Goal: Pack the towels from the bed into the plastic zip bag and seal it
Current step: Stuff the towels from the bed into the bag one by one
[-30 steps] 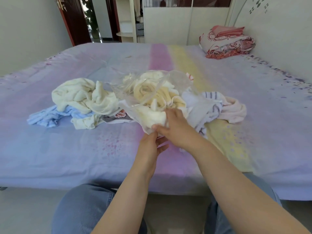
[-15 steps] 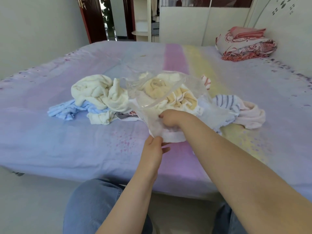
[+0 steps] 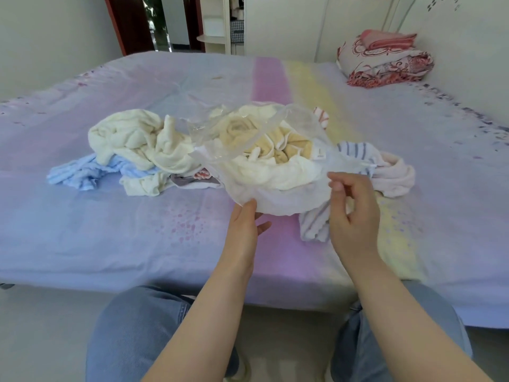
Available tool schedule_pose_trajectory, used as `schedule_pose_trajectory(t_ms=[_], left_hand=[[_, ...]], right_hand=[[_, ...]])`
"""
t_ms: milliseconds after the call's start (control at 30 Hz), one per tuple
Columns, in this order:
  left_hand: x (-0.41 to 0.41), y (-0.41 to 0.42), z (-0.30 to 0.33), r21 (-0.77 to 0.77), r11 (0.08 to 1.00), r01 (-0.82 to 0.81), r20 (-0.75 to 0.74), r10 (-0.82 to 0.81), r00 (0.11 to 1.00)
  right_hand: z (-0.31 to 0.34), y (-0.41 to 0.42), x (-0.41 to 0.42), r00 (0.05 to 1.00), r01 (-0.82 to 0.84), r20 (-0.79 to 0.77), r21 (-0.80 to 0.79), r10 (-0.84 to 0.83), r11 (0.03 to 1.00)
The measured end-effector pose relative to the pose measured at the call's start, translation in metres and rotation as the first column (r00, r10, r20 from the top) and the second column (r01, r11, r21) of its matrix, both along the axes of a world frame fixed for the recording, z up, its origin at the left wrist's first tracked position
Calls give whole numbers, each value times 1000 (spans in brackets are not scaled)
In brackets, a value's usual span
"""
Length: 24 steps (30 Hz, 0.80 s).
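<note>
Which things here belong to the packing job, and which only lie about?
For the job: plastic zip bag, cream towel, blue towel, striped towel, pink towel.
Lying about: folded red quilt, shelf.

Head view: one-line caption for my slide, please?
Left hand holds the plastic zip bag open, yellow towels inside; right hand empty beside it.

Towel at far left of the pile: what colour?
Light blue, lying under the cream towel; head view.
</note>
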<state>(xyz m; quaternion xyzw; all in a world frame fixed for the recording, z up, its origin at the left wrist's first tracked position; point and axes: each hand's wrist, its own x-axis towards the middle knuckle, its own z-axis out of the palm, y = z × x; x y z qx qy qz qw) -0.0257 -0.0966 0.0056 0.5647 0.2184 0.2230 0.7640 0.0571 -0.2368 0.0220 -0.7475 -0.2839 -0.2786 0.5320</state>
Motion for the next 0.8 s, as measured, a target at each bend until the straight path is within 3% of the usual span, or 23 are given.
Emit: schedule_pose_trajectory(t_ms=[67, 100, 133, 200, 300, 433, 500, 567, 667, 733, 800], left_hand=[[2, -2, 1, -18, 1000, 1, 30, 0, 1000], [4, -3, 3, -33, 999, -2, 43, 4, 999], [5, -2, 5, -54, 998, -6, 53, 9, 999], [6, -2, 9, -101, 995, -6, 71, 13, 997], [7, 0, 13, -164, 986, -8, 87, 22, 996], [6, 2, 16, -203, 979, -23, 94, 43, 995], [7, 4, 15, -223, 974, -32, 101, 55, 993], [8, 6, 12, -236, 971, -25, 118, 55, 992], [10, 6, 12, -256, 966, -33, 129, 68, 989], [13, 5, 14, -281, 959, -50, 120, 86, 989], [15, 3, 15, -278, 959, -57, 114, 92, 989]], right_hand=[[-24, -15, 15, 972, 176, -195, 230, -132, 957], [-37, -19, 27, 930, 233, -339, 238, -144, 943], [-47, -20, 39, 878, 224, -463, 168, -124, 960], [-67, -17, 59, 805, 11, -593, -24, -23, 1000], [-96, -11, 79, 801, -222, -589, -462, -110, 859], [-85, -5, 82, 759, -281, -629, -549, -169, 787], [-67, -6, 67, 797, -323, -575, -665, -185, 674], [-45, -14, 39, 754, -487, -655, -605, -47, 630], [-14, -33, 0, 515, -752, -835, -329, 196, 571], [-4, -41, -3, 431, -728, -851, -132, 300, 673], [-7, -39, 17, 531, -513, -802, -48, 273, 857]])
